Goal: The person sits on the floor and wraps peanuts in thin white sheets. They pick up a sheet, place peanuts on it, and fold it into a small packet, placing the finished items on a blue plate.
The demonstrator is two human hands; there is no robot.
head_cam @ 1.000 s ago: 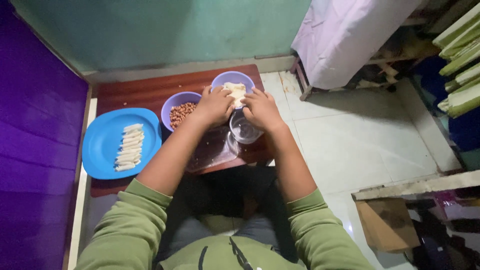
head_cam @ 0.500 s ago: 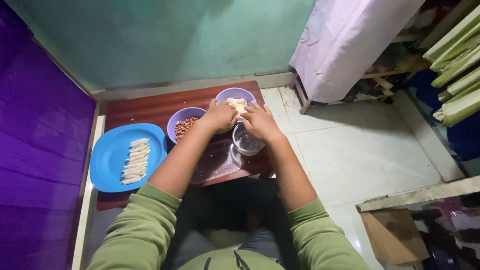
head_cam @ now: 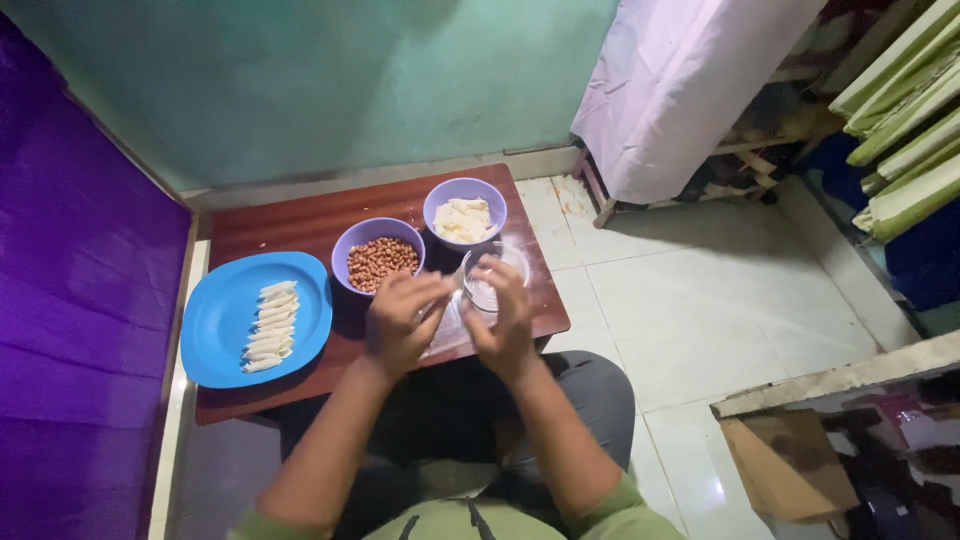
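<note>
Hands pulled back from white-dough bowl (head_cam: pixel 464 217); I see left hand (head_cam: pixel 400 320), right hand (head_cam: pixel 503 318) half-curled together, contents unclear, beside glass (head_cam: pixel 490 278).

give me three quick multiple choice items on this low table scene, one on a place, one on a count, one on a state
1. Where is the round blue plastic plate on the brown wooden low table?
A. left end B. right end C. middle

2. How many purple bowls are there?
A. one B. two C. three

3. The purple bowl by the left hand holds:
A. nothing B. water C. brown peanuts

Answers: 1 A, it lies beside the purple wall. 2 B, two stand side by side. 3 C, brown nuts fill it.
</note>
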